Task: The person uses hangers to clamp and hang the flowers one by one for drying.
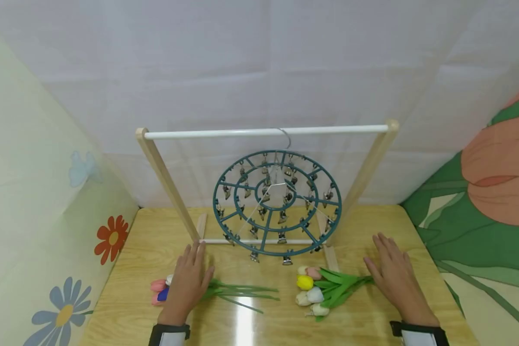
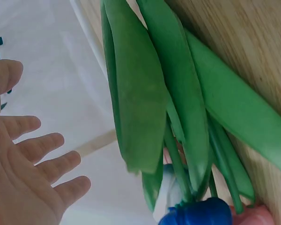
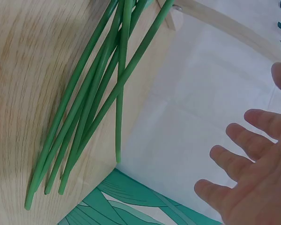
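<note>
Two bunches of artificial tulips lie on a wooden table [image 1: 285,329]. My left hand [image 1: 189,276] is spread flat over the left bunch [image 1: 238,290], whose pink and blue heads [image 1: 159,290] show beside it. The left wrist view shows that hand [image 2: 33,168] with straight fingers, apart from the green leaves [image 2: 145,93] and holding nothing. My right hand [image 1: 391,274] is spread over the stem ends of the right bunch [image 1: 311,288] of yellow, pink and white tulips. In the right wrist view the hand [image 3: 253,159] is off the stems [image 3: 93,103].
Behind the bunches stands a wooden rack [image 1: 164,178] with a white rod [image 1: 264,131]. A round teal clip hanger [image 1: 277,202] with several metal clips hangs from it. Flower-printed panels close in the left [image 1: 47,216] and right [image 1: 480,216] sides.
</note>
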Motion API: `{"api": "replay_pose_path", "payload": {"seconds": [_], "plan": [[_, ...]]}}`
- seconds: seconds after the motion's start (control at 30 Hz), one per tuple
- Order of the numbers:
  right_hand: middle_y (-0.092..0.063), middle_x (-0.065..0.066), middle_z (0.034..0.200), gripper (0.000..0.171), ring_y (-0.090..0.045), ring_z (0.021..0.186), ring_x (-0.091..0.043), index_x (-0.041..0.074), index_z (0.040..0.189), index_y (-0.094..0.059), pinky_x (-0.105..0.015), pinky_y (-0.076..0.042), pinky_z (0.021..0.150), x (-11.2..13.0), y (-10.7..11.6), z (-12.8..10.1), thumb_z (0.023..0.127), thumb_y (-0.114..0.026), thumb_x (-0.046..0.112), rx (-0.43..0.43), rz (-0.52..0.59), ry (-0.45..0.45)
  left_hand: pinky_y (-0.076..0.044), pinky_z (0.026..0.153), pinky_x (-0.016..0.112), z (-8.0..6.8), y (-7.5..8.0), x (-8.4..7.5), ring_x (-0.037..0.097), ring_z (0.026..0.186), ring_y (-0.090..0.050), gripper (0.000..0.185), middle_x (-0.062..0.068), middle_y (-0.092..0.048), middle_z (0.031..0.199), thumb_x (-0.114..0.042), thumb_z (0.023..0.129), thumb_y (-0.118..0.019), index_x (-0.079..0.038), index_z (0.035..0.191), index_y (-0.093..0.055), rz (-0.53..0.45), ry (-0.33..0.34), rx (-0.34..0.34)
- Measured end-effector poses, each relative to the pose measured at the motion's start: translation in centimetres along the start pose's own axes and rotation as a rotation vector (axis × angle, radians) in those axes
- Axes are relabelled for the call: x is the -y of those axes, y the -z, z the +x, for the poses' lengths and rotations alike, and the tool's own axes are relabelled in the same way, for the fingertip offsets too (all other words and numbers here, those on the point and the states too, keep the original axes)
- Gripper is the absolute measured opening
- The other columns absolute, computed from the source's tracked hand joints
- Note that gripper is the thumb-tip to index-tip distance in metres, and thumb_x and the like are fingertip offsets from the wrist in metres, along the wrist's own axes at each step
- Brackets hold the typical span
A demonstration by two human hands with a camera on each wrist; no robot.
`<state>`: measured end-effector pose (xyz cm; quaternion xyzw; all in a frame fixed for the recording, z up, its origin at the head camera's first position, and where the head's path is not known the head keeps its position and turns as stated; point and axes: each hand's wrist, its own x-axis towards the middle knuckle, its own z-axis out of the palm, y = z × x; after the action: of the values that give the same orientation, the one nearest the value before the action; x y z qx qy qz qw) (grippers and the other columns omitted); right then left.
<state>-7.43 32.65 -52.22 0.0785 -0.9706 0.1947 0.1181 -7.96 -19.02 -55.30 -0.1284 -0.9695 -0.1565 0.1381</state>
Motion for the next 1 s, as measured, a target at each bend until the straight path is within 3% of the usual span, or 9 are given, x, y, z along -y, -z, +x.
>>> {"api": "replay_pose_path", "payload": {"seconds": [0.3, 0.6, 1.0], "plan": [[-0.047, -0.038, 0.145, 0.059, -0.047, 0.127, -0.058, -0.013, 0.144, -0.047, -0.073, -0.042, 0.098, 1.5, -0.6, -0.1, 0.099, -0.069, 0.018, -0.066, -0.004, 0.105, -0.048, 0.107, 0.065, -0.2, -0.1, -1.7, 0.049, 0.135, -0.052, 0.065, 0.028, -0.053, 0.149, -0.030, 0.096, -0.072, 0.003, 0.147, -0.050, -0.015, -0.076, 0.037], [-0.052, -0.034, 0.143, 0.057, -0.052, 0.124, -0.055, -0.010, 0.141, -0.052, -0.070, -0.045, 0.098, 4.0, -2.1, -0.8, 0.094, -0.074, 0.012, -0.028, -0.004, 0.111, -0.057, 0.099, 0.054, -1.1, -0.6, -2.7, 0.039, 0.114, -0.067, 0.053, 0.021, -0.071, 0.123, -0.026, 0.089, -0.080, 0.002, 0.130, -0.064, -0.008, -0.176, 0.032], [-0.056, -0.025, 0.145, 0.051, -0.054, 0.130, -0.046, -0.006, 0.138, -0.058, -0.073, -0.043, 0.106, 6.3, -3.1, -1.8, 0.094, -0.074, 0.013, 0.050, 0.004, 0.111, -0.060, 0.089, 0.045, -2.3, -1.5, -2.9, 0.026, 0.100, -0.069, 0.033, 0.007, -0.074, 0.104, -0.020, 0.081, -0.087, -0.008, 0.108, -0.073, -0.030, -0.239, 0.085]]}}
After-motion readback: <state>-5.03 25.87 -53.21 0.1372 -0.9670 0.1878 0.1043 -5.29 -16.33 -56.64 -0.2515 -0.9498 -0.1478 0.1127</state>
